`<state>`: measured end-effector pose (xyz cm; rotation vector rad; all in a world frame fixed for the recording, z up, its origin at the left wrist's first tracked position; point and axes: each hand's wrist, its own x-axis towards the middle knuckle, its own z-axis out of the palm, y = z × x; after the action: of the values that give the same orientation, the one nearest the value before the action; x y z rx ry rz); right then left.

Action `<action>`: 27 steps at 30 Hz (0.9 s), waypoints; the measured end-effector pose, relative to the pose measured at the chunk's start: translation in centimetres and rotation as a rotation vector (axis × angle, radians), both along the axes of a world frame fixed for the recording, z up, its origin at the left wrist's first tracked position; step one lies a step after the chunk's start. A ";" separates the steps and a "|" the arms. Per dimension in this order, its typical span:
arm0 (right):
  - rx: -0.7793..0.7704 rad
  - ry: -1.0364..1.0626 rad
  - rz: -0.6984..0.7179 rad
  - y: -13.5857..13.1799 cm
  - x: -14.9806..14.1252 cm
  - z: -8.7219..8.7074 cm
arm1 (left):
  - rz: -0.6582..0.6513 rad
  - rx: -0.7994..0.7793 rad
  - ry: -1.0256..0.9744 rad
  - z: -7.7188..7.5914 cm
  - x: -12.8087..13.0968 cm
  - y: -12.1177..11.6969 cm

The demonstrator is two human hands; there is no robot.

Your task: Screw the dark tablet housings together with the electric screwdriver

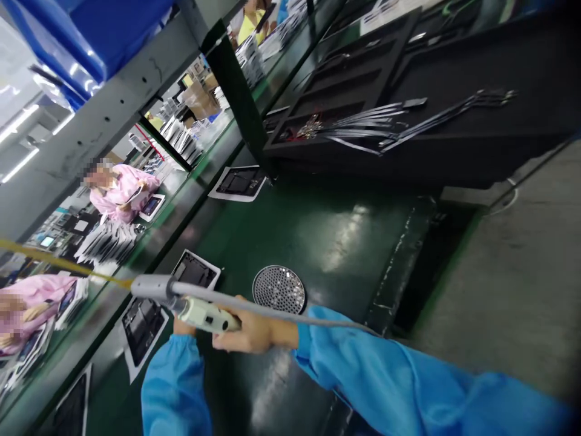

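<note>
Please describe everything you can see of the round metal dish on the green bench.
The dish is a round, shallow tray of silvery metal with a dotted or perforated face; small shiny bits seem to lie in it. It rests flat on the green bench, beyond the right hand that grips a screwdriver. Nothing touches it.
</note>
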<state>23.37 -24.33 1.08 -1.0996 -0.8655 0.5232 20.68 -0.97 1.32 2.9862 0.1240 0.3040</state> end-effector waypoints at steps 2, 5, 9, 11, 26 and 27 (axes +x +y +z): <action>0.016 -0.037 -0.029 -0.4 0.3 0.1 | -0.041 -0.043 0.031 -1.0 -2.5 -2.4; 0.018 -0.096 -0.061 -1.2 0.5 0.6 | -0.057 -0.092 0.056 -2.8 -6.1 -6.2; -0.103 -0.077 -0.233 -1.7 0.8 1.2 | -0.020 -0.140 0.026 -4.1 -9.6 -10.4; -0.112 -0.075 -0.350 -1.7 1.4 1.1 | -0.009 -0.190 0.011 -4.4 -10.7 -11.7; 0.020 -0.010 -0.636 -0.7 6.7 -1.6 | -0.036 -0.156 -0.261 -7.3 -11.4 -13.3; 0.019 -0.019 -0.635 -0.6 6.6 -1.8 | -0.050 -0.158 -0.271 -7.2 -11.5 -13.3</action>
<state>30.00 -24.97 -0.68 -1.2859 -0.4915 -0.0249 9.21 -14.22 -5.88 2.7558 0.0419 0.6559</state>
